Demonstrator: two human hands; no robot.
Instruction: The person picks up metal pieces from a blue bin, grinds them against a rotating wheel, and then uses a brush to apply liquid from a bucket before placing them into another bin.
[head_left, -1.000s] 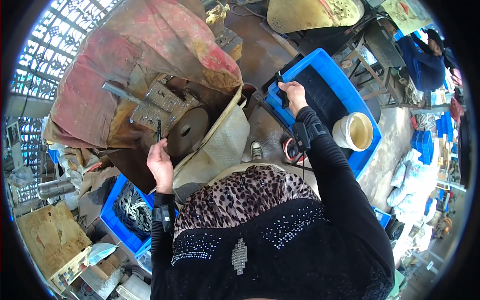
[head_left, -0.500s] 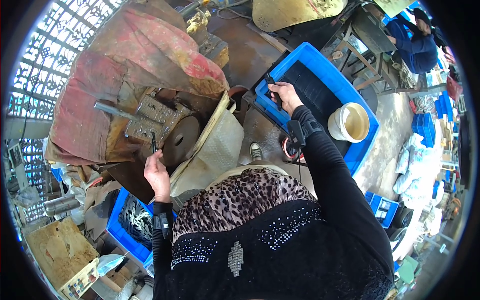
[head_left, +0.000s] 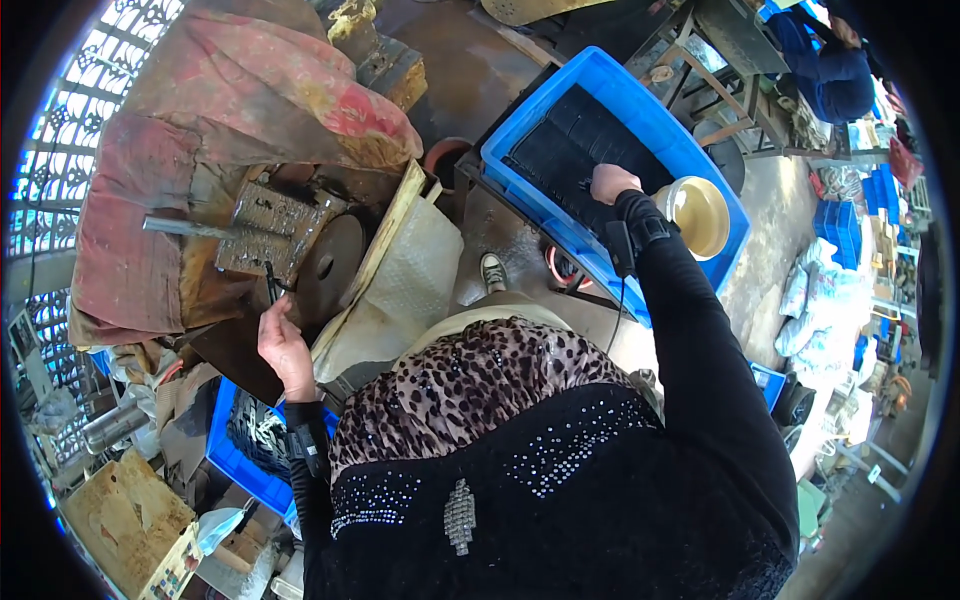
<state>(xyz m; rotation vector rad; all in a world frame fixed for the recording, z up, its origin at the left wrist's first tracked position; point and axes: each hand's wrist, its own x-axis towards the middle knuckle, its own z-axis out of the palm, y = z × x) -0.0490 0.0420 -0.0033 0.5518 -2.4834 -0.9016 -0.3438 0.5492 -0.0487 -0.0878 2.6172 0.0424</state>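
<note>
Left hand (head_left: 285,352) pinched dark strip (head_left: 272,286) near metal block (head_left: 265,215).
Right hand (head_left: 612,184) curled over blue bin (head_left: 535,105); I couldn't tell its hold.

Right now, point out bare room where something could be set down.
Wet floor lies bare between the pale sheet and the large blue bin, beyond the shoe; pale floor shows between that bin and the white sacks. The bin is crowded: black pieces, a pail and, over the pieces, the right hand.
</note>
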